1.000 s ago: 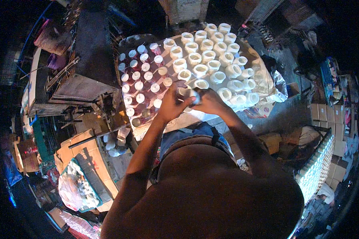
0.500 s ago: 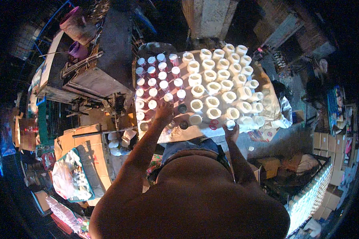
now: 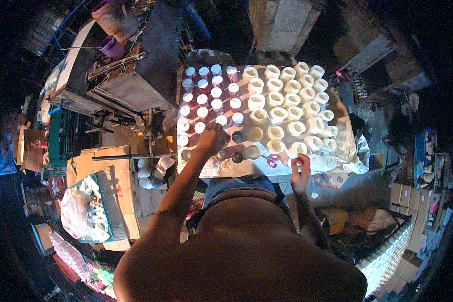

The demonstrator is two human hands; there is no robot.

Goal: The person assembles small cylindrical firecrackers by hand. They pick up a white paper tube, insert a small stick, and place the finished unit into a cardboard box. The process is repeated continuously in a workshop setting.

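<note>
My left hand (image 3: 214,140) reaches into the rows of small cups at the table's left-middle, its dark fingers curled over a spot where a cup is hidden. Close beyond it stands a white-topped cup (image 3: 221,121); a dark-mouthed cup (image 3: 237,136) is just to its right. My right hand (image 3: 300,173) is by the near edge, fingers closed round a small white piece (image 3: 301,170), mostly covered. In front of it is an open cream container (image 3: 298,148). Scissors with pink handles (image 3: 273,160) lie to the left of that hand.
Several reddish cups with white tops (image 3: 203,86) fill the left of the table (image 3: 206,171); cream open-mouthed containers (image 3: 278,115) crowd the right. A wooden bench (image 3: 121,100) stands at left, near cardboard (image 3: 118,191) and a green-edged tray (image 3: 108,221). Stacked boxes (image 3: 402,194) are at right.
My right hand has lifted slightly and turned, drawing the white piece back from the table edge. The left hand stays at about the same cups. The whole view has shifted a little.
</note>
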